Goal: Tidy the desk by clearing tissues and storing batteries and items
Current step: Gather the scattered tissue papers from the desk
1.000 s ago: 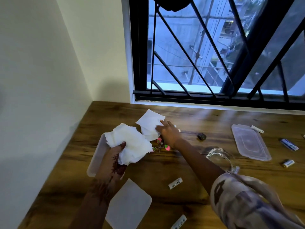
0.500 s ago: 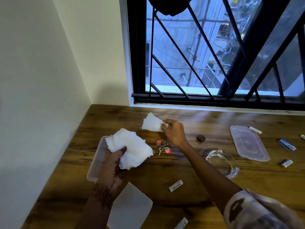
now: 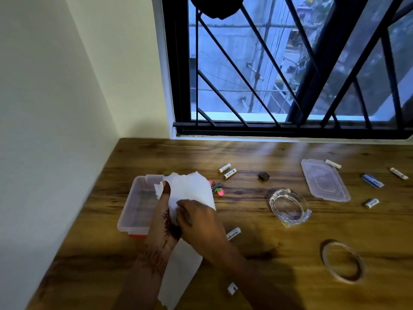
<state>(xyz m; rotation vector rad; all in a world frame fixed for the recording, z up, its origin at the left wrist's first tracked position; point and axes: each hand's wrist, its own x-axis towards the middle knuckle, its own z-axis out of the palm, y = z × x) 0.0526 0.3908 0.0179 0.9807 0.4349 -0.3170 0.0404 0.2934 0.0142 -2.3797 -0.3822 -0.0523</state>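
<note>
A wooden desk (image 3: 257,260) with dark grain fills a room corner. A pale wall (image 3: 55,108) runs along its left side, and at the far edge is a window (image 3: 268,63) with black slanted bars and a grey building outside.

The tissues (image 3: 190,189) are a bunched white wad held above the desk, left of centre, over the right rim of an open clear plastic box (image 3: 136,204). The left hand (image 3: 163,222) grips the wad from below, thumb pressed up against it. The right hand (image 3: 199,222) has its fingers curled onto the wad's near side. A flat sheet (image 3: 178,271) lies on the desk under the wrists.

Only one label can be read – a white battery (image 3: 233,234) just right of the right hand, with dark letters starting "Heybri". Two more batteries (image 3: 226,171) lie side by side further back, their print too small to read. Keys (image 3: 216,189) with pink charms peek out beside the wad.

To the right are a small dark lump (image 3: 263,176), a glass ashtray (image 3: 289,206) and the box's clear lid (image 3: 324,180). Past the lid lie a blue-and-white packet (image 3: 372,180) and a short battery (image 3: 371,202), both too blurred to read. A thin ring (image 3: 342,261) lies near right.
</note>
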